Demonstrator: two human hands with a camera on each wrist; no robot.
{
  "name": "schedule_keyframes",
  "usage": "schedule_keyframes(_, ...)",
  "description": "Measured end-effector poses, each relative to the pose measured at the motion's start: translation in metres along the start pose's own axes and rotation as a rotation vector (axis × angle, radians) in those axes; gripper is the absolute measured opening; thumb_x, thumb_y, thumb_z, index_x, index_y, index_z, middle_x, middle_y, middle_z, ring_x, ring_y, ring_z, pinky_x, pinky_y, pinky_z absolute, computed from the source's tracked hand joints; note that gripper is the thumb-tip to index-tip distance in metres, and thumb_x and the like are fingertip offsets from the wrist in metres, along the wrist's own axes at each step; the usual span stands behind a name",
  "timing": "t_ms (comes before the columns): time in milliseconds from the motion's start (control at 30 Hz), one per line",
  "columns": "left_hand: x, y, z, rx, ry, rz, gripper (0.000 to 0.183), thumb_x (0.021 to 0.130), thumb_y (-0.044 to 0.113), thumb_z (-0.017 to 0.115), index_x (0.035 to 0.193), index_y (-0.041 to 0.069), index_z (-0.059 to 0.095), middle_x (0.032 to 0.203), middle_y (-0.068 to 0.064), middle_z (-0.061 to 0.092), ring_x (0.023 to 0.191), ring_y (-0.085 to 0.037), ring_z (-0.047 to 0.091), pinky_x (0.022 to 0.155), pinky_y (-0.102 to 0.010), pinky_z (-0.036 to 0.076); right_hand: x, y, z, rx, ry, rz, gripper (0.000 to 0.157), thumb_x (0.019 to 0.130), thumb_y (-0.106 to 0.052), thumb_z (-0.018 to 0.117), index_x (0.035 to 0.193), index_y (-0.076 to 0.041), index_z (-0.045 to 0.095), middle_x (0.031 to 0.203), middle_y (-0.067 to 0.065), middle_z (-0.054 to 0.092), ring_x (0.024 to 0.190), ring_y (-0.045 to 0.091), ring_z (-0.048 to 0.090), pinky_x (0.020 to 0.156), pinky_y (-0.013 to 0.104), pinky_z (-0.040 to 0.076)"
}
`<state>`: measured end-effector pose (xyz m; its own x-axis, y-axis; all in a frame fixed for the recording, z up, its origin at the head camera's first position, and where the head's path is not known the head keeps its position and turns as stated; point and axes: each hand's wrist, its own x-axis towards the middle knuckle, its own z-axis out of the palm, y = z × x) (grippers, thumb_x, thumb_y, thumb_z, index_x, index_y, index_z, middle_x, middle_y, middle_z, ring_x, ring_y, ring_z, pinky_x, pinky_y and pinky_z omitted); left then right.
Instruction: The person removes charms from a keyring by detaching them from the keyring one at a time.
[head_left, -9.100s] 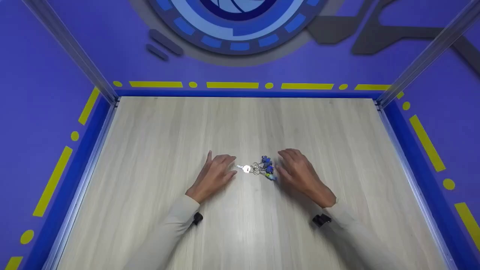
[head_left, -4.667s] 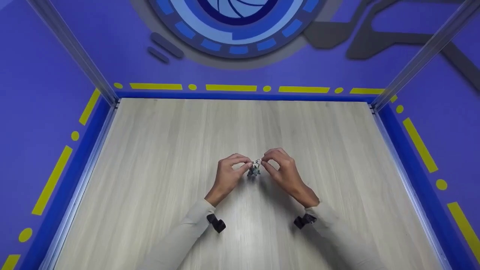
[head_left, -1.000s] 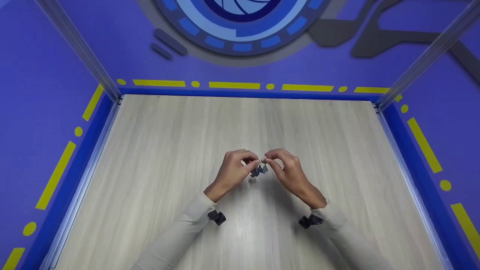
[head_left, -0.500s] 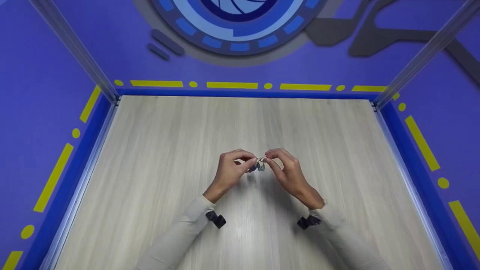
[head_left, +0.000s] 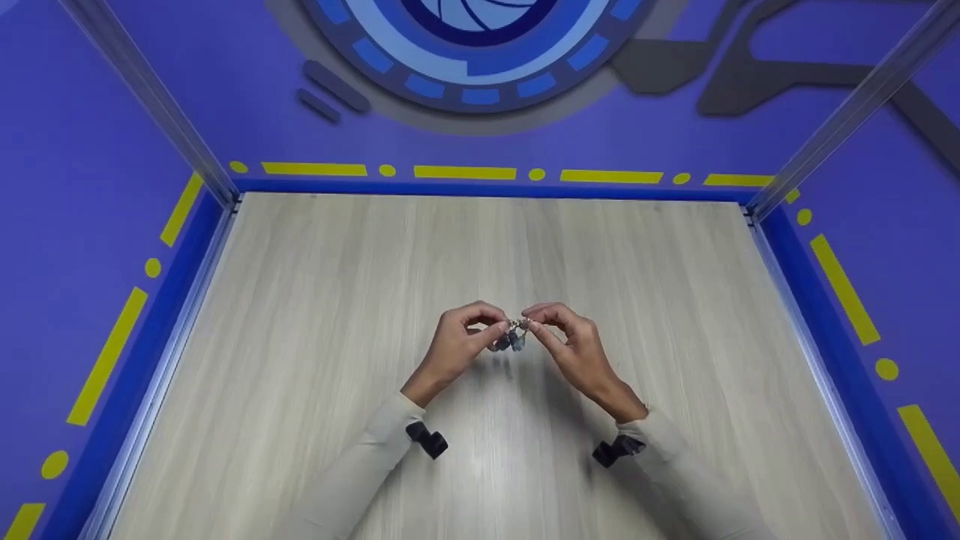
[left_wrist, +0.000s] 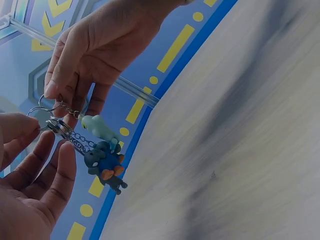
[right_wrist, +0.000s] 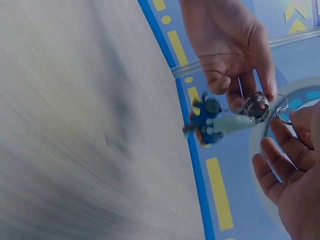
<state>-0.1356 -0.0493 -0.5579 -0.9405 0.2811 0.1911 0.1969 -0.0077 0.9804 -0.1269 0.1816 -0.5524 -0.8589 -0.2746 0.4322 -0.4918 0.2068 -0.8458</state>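
Observation:
A bunch of keychains (head_left: 516,334) hangs in the air between both hands, above the table. My left hand (head_left: 461,341) pinches its cluster of metal rings (right_wrist: 257,106) between thumb and fingers. From the other side my right hand (head_left: 574,345) pinches a split ring, from which a short chain runs to a light green figurine (left_wrist: 99,127). A blue and grey animal figurine with orange parts (left_wrist: 106,162) dangles beside it on chains. A further grey figurine is partly hidden behind. No key can be clearly made out among the rings and fingertips.
Under the hands lies a pale wood-grain table (head_left: 480,247). Blue panels with yellow dashes (head_left: 465,172) and metal corner posts (head_left: 847,112) enclose its back and sides. A small black device (head_left: 427,440) is worn at each wrist.
Earlier the bunch, with a silver key, lay on the table between relaxed hands. Both hands have since lifted it. Over the last second the held rings and dangling figurines have shifted slightly.

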Motion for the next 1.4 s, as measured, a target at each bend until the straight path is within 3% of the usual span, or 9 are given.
schedule_keyframes(133, 0.002, 0.003, -0.001, 0.081, -0.015, 0.008, 0.006, 0.105, 0.010, 0.076, 0.105, 0.006, 0.080, 0.103, -0.004, 0.076, 0.092, -0.018, 0.070, 0.072, -0.031, 0.062, 0.000, -0.001, -0.001, 0.025, -0.014, 0.014, 0.006, 0.108, -0.001, 0.068, 0.106, 0.005, 0.071, 0.118, 0.025, 0.076, 0.116, 0.038, 0.073, 0.107, 0.027, 0.054)
schedule_keyframes(333, 0.006, 0.009, 0.000, 0.224, -0.052, 0.044, 0.005, 0.103, 0.010, 0.078, 0.103, 0.006, 0.081, 0.098, 0.000, 0.076, 0.091, -0.020, 0.070, 0.073, -0.025, 0.058, 0.001, 0.000, -0.004, -0.032, -0.005, 0.001, 0.002, 0.105, 0.002, 0.070, 0.106, 0.002, 0.072, 0.116, 0.017, 0.078, 0.112, 0.034, 0.075, 0.105, 0.027, 0.055)
schedule_keyframes(467, 0.010, 0.013, 0.002, 0.278, -0.090, 0.059, 0.003, 0.102, 0.010, 0.080, 0.102, 0.008, 0.082, 0.096, 0.000, 0.077, 0.089, -0.023, 0.072, 0.073, -0.031, 0.060, 0.002, 0.001, -0.006, -0.087, -0.024, -0.037, 0.003, 0.103, 0.002, 0.073, 0.106, 0.000, 0.073, 0.115, 0.010, 0.080, 0.113, 0.031, 0.076, 0.106, 0.030, 0.056)
schedule_keyframes(667, 0.013, 0.017, 0.004, 0.357, -0.122, 0.099, 0.004, 0.100, 0.007, 0.081, 0.098, 0.005, 0.083, 0.092, -0.002, 0.077, 0.083, -0.013, 0.068, 0.077, -0.039, 0.059, 0.001, 0.003, -0.007, -0.164, -0.053, -0.115, 0.009, 0.101, 0.005, 0.075, 0.107, -0.001, 0.073, 0.114, 0.011, 0.079, 0.112, 0.032, 0.076, 0.105, 0.027, 0.055)
schedule_keyframes(767, 0.014, 0.018, 0.005, 0.374, -0.130, 0.109, 0.005, 0.100, 0.006, 0.080, 0.097, 0.004, 0.083, 0.090, -0.002, 0.077, 0.083, -0.013, 0.068, 0.079, -0.041, 0.059, 0.002, 0.004, -0.008, -0.208, -0.065, -0.154, 0.010, 0.100, 0.006, 0.075, 0.107, -0.002, 0.072, 0.114, 0.009, 0.078, 0.112, 0.032, 0.076, 0.104, 0.027, 0.055)
schedule_keyframes(1000, 0.014, 0.019, 0.004, 0.357, -0.157, 0.032, 0.005, 0.100, 0.006, 0.079, 0.099, 0.005, 0.083, 0.094, -0.001, 0.077, 0.086, -0.010, 0.067, 0.080, -0.032, 0.055, 0.001, 0.010, -0.009, -0.269, -0.099, -0.239, 0.006, 0.106, -0.006, 0.073, 0.107, 0.000, 0.070, 0.114, 0.011, 0.076, 0.113, 0.033, 0.075, 0.099, 0.040, 0.060)
schedule_keyframes(1233, 0.012, 0.018, 0.003, 0.352, -0.170, -0.011, 0.005, 0.099, 0.004, 0.080, 0.095, 0.004, 0.083, 0.094, 0.000, 0.076, 0.087, -0.010, 0.065, 0.077, -0.025, 0.052, -0.003, 0.013, -0.009, -0.264, -0.116, -0.204, 0.007, 0.103, 0.000, 0.074, 0.103, -0.005, 0.070, 0.112, 0.009, 0.075, 0.118, 0.032, 0.072, 0.100, 0.048, 0.059)
schedule_keyframes(1400, 0.012, 0.014, 0.001, 0.278, -0.167, -0.034, 0.008, 0.099, 0.004, 0.080, 0.092, 0.007, 0.083, 0.097, 0.001, 0.074, 0.090, -0.010, 0.065, 0.073, -0.024, 0.057, -0.006, 0.015, -0.009, -0.251, -0.101, -0.165, 0.012, 0.102, 0.002, 0.075, 0.102, -0.008, 0.070, 0.113, 0.004, 0.076, 0.119, 0.032, 0.072, 0.103, 0.050, 0.057)
